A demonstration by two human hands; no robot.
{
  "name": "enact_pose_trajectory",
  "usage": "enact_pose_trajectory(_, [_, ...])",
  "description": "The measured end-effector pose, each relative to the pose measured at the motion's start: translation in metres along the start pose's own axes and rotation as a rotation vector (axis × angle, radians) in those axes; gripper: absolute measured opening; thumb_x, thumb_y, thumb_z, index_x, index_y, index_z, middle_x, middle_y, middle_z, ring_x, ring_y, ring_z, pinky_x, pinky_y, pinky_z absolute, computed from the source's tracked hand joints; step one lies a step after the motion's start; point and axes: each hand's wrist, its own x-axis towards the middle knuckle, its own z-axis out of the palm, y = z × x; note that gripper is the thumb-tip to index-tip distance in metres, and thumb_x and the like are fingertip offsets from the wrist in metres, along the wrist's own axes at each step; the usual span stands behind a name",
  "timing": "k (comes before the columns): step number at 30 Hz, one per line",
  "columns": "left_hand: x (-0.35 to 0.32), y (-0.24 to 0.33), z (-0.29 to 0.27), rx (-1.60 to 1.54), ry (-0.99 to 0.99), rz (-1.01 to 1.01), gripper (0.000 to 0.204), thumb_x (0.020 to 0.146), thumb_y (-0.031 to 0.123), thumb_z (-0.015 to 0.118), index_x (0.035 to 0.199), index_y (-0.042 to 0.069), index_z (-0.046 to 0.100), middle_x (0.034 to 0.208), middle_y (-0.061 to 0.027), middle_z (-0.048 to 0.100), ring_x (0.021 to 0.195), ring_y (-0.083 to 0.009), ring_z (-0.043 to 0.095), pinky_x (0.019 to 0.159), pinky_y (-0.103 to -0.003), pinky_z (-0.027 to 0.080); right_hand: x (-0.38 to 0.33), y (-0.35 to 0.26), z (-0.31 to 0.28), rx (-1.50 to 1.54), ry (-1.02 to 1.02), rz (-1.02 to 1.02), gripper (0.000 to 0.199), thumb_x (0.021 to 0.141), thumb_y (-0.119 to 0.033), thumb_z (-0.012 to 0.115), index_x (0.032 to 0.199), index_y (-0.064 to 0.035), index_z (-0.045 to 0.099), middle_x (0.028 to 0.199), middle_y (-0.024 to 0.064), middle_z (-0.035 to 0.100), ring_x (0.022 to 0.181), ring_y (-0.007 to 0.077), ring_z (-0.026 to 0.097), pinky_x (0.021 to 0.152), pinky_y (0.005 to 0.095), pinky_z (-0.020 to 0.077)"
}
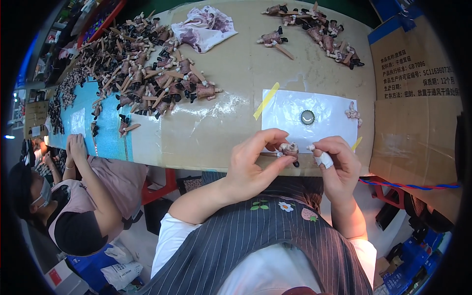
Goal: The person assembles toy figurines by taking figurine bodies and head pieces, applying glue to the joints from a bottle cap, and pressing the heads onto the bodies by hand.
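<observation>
A small figurine [290, 150] with a brownish-pink body and a dark foot is held between the thumb and fingers of my left hand [248, 160], at the table's near edge. Across a small gap, my right hand [339, 169] pinches a tiny pale piece [310, 147] at its fingertips. White tape [324, 160] wraps one finger of that hand. Just beyond both hands, a bottle cap [308, 117] with something whitish inside rests on a white sheet [280, 123]. Several small pale pieces [352, 114] lie at the sheet's right edge.
A large heap of figurines [142, 73] covers the table's left side; a smaller group [324, 37] lies far right. Beyond is a stained cloth [204, 27]. A cardboard box [418, 132] borders the right. At left sits a co-worker [83, 206], hands near the table edge.
</observation>
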Motion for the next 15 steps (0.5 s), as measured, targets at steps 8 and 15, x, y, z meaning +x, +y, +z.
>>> enact_pose_trajectory(8, [-0.002,-0.014,0.000,-0.614,-0.133,-0.124,0.026,0.090,-0.008,0.060,0.115,-0.005,0.056,0.108,-0.0113,0.062,0.101,-0.0177,0.062,0.090,-0.033,0.054,-0.001,-0.009,0.007,-0.056,-0.011,-0.115,0.019,0.080,0.007,0.064,0.098,0.0028,0.066,0.090,0.0129,0.065,0.080,0.0223,0.064,0.069,0.0290,0.0507])
enact_pose_trajectory(15, [-0.004,-0.020,-0.002,-0.495,-0.144,-0.104,0.025,0.088,-0.008,0.061,0.113,-0.006,0.058,0.109,-0.0125,0.063,0.101,-0.0184,0.063,0.089,-0.031,0.053,0.005,-0.009,0.010,-0.170,-0.035,-0.181,0.019,0.078,0.007,0.064,0.096,0.0013,0.067,0.087,0.0129,0.065,0.076,0.0259,0.065,0.063,0.0321,0.0511])
